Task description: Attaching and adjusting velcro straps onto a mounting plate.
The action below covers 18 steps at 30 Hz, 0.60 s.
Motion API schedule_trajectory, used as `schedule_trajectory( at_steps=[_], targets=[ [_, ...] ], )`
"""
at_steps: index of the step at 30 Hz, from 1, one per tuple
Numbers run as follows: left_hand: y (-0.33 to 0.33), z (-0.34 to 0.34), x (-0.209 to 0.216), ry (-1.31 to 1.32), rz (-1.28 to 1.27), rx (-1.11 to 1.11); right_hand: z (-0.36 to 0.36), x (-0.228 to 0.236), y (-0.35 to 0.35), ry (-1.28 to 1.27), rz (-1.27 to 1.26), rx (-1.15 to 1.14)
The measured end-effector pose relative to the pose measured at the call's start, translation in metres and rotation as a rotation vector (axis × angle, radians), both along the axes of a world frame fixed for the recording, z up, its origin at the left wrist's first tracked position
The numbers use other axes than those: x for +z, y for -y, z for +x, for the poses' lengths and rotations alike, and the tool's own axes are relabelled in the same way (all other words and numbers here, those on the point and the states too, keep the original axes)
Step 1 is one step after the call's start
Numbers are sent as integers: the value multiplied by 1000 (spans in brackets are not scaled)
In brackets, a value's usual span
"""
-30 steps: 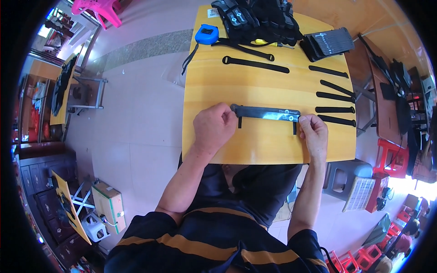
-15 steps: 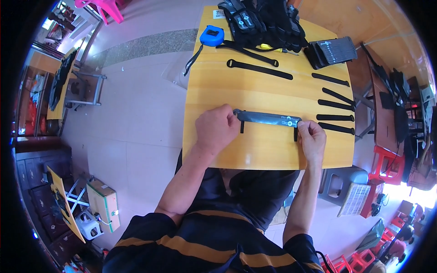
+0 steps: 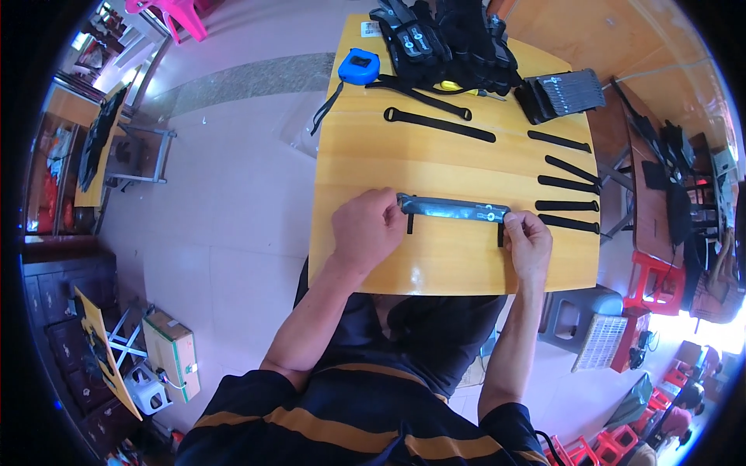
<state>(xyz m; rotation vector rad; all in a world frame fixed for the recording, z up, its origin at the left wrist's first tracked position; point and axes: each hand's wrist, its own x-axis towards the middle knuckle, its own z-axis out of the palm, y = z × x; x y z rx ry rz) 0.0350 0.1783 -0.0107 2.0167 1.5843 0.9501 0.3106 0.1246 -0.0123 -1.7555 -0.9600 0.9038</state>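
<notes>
Across the near part of a yellow wooden surface (image 3: pixel 451 268), holds a flat, shiny dark strip (image 3: pixel 451 208) with pale print toward its right end, stretched out from left to right. Grips its left end in the left hand (image 3: pixel 367 227), curled into a fist; pinches its right end between thumb and fingers of the right hand (image 3: pixel 530 242). Cannot tell whether the underside touches the wood. Shows two short black pieces (image 3: pixel 410 224) jutting out on the near side, one beside each hand; cannot tell how they join the strip. Off to the right, near the right edge, has five black straps (image 3: pixel 569 206) laid out, two of them converging at their right ends. Farther off, beyond the strip, has a long black strap (image 3: pixel 441 126) with a loop at its left end, and just behind that a second strap (image 3: pixel 426 98), looped at its right end. At far left, shows a blue tape measure (image 3: pixel 359 67) with a black cord (image 3: pixel 327 110) hanging past the edge; at far middle, a heap of black fabric goods (image 3: pixel 470 50) partly covering something yellow (image 3: pixel 448 87); at far right, a stack of dark flat packs (image 3: pixel 573 93). Past all this, has pale floor tiles (image 3: pixel 225 202), a pink plastic chair (image 3: pixel 177 17) at far left and a grey stool (image 3: pixel 571 320) at near right.
</notes>
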Motion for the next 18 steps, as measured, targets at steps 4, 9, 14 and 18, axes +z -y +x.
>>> schedule_trajectory(
  at_steps=[4,9,14,18],
  targets=[
    [0,2,-1,27,-1,16,0,8,4,-67,-18,9],
    [-2,-4,1,-14,-18,-16,-16,34,1,-178,111,112],
    [2,3,30,-28,-81,-48,-44,60,-8,-104,194,219],
    [2,29,36,-8,43,-258,-70,57,-19,2,215,302]
  ],
)
